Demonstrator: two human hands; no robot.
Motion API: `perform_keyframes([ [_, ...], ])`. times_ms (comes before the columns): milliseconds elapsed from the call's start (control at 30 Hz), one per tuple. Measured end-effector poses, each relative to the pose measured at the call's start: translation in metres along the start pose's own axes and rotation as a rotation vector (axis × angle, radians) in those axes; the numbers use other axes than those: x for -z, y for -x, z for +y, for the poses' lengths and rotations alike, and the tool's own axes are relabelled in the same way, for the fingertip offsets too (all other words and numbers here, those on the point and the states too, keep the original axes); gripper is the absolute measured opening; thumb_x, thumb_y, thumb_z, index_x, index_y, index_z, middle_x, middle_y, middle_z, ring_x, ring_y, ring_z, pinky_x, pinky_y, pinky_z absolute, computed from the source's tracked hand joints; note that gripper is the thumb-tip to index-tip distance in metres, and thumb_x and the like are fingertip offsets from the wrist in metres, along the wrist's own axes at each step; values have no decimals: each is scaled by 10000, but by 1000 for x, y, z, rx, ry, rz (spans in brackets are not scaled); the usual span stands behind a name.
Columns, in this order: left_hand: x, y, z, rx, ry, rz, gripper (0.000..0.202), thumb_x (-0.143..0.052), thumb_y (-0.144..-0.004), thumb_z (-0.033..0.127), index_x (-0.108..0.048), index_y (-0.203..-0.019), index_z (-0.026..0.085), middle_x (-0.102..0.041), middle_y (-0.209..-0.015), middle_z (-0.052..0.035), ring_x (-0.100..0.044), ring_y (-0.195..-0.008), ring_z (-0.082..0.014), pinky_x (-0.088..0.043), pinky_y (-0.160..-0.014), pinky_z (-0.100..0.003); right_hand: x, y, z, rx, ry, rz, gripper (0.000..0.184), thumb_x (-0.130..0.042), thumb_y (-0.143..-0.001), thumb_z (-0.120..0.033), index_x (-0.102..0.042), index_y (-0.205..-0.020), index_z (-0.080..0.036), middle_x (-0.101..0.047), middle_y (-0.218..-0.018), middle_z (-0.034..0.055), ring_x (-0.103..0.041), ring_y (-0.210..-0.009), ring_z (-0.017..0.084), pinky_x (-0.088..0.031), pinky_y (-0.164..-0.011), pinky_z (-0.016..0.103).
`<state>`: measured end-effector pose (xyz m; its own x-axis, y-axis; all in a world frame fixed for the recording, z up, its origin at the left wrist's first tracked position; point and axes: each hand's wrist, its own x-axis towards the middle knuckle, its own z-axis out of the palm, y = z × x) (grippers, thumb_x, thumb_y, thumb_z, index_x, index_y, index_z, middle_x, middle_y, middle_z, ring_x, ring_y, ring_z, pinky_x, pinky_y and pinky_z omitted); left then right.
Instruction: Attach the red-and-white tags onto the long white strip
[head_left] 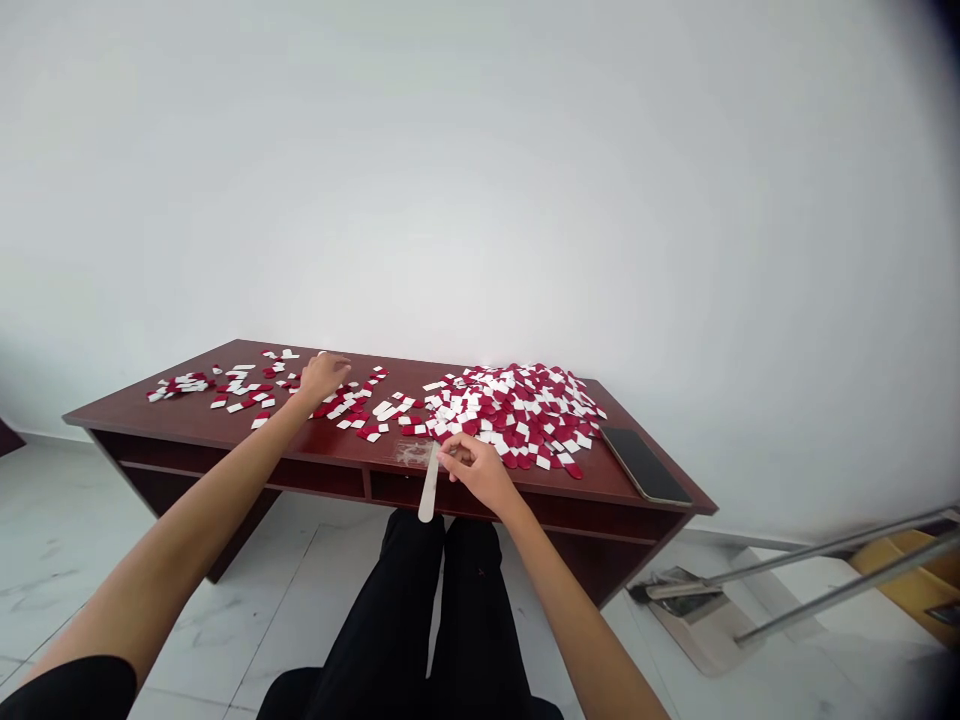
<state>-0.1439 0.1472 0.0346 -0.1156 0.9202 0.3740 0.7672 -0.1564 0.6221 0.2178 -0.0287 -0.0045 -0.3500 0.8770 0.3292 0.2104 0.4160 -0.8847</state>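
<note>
Well apart above the dark red-brown wooden table [150, 420], the left hand [324, 378] and the right hand [472, 470], with no contact between them. Left hand palm down and fingers spread, among loose red and white pieces [352, 405] in the middle of the tabletop. Right hand closed in a pinch on a flat wooden stick [429, 490], the stick's upper end hidden in the fingers. Long axis of the stick nearly upright in view, the rounded free end pointing toward 6 o'clock, slightly off toward 7, out past the front edge of the table and over the lap.

At 10 o'clock from the right hand, just beside the stick, a clear plastic film [412, 452] flat on the tabletop. At 1 o'clock from the right hand, a dense heap of the same red and white pieces [517, 415], close to touching the film. Toward 9 o'clock, a thinner scatter [225, 392]. At 3 o'clock, near the right end of the table, a dark phone [645, 465] lying face up at an angle. Below the tabletop, open compartments [315, 482], too dark for any contents to show.
</note>
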Motion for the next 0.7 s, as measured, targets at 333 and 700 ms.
perform_keyframes([
  [333, -58, -29, -5, -16, -101, -117, 252, -827, -689, 461, -818, -738, 214, -791, -876, -139, -681, -969, -367, -483, -877, -457, 1, 0, -3, -4, 16, -8, 230, -657, -943, -463, -664, -922, -235, -643, -727, -14, -631, -622, 165, -503, -649, 299],
  [700, -36, 33, 46, -165, 476, -136, 399, -864, -671, 544, -814, -827, 179, -791, -926, -123, -719, -865, -273, -566, -777, -375, -1, -2, 2, -11, -26, 43, 276, -625, -949, -501, -662, -1004, -233, -665, -822, 10, -638, -627, 157, -524, -626, 295],
])
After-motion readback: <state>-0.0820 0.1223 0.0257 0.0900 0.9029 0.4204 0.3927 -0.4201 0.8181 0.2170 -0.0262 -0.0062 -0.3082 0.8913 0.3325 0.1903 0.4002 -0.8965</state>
